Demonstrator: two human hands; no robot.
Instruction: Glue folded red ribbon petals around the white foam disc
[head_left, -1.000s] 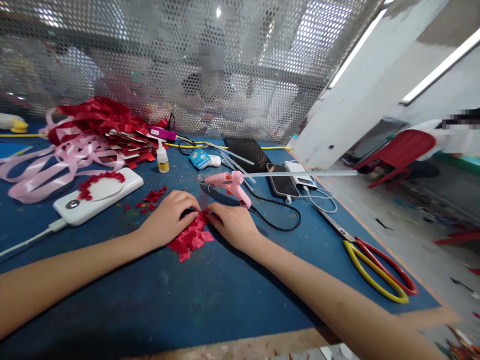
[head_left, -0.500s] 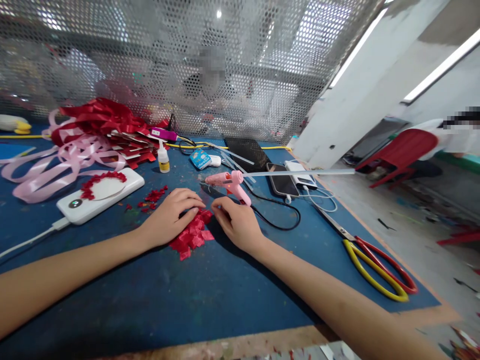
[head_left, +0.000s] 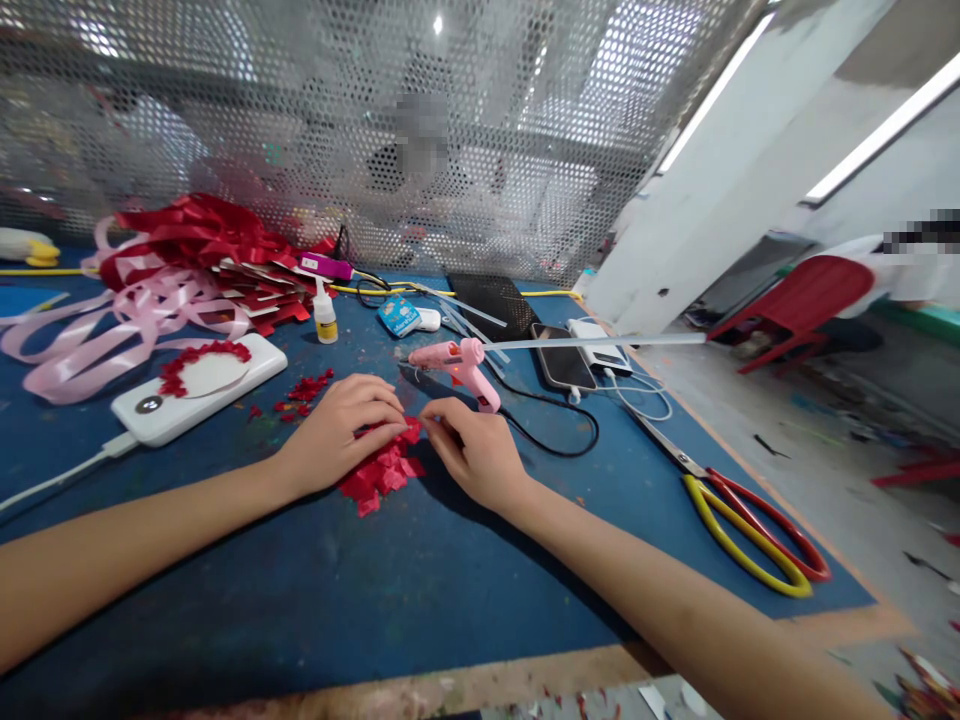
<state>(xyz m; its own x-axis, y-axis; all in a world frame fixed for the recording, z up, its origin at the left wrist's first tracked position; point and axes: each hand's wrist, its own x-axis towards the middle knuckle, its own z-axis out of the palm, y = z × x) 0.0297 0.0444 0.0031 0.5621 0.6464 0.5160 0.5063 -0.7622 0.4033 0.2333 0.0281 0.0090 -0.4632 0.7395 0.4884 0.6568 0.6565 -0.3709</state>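
My left hand (head_left: 341, 432) rests over a small heap of cut red ribbon pieces (head_left: 381, 475), its thumb and fingers closed at the heap's far edge. Opposite it, my right hand (head_left: 480, 450) is pinched, fingertips almost meeting those of the left. Between the two sets of fingertips shows a bit of red ribbon (head_left: 412, 428), partly hidden by the fingers. Just beyond the right hand stands a pink glue gun (head_left: 466, 368) with a long clear glue stick in its back. Smaller crumpled red bits (head_left: 304, 390) lie past the left hand.
On a white power bank (head_left: 199, 400) at left sits a white disc (head_left: 217, 374) partly edged with red ribbon. Behind are red ribbon (head_left: 202, 235), pink ribbon (head_left: 135, 335) and a glue bottle (head_left: 325, 318). A phone (head_left: 564, 360) and large scissors (head_left: 739, 520) lie right.
The left thumb has shifted slightly up and right, towards the right fingertips. The right hand stays nearly in place; the view has moved a little.
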